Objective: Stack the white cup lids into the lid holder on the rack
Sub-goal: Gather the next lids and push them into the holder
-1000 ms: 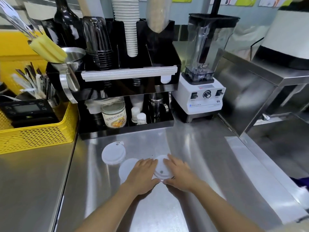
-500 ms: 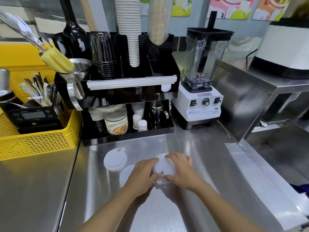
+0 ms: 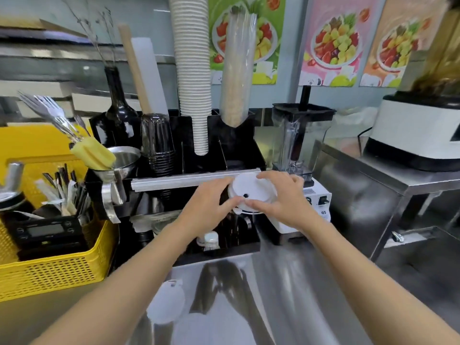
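Fingertips of left hand and right hand pinch white lid by rim, held up in front of black rack, near its right end.

Risk: grip light, only at edges; lid could slip or tip, drop behind rail.

Risk: forearms cross over loose lid on counter; a sweep could knock it.

Writing: blender base reads "05"; other labels too blurred.

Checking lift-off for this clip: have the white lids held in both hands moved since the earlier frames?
Yes. The held lids have risen off the counter and away from the person, now level with the rack front rail.
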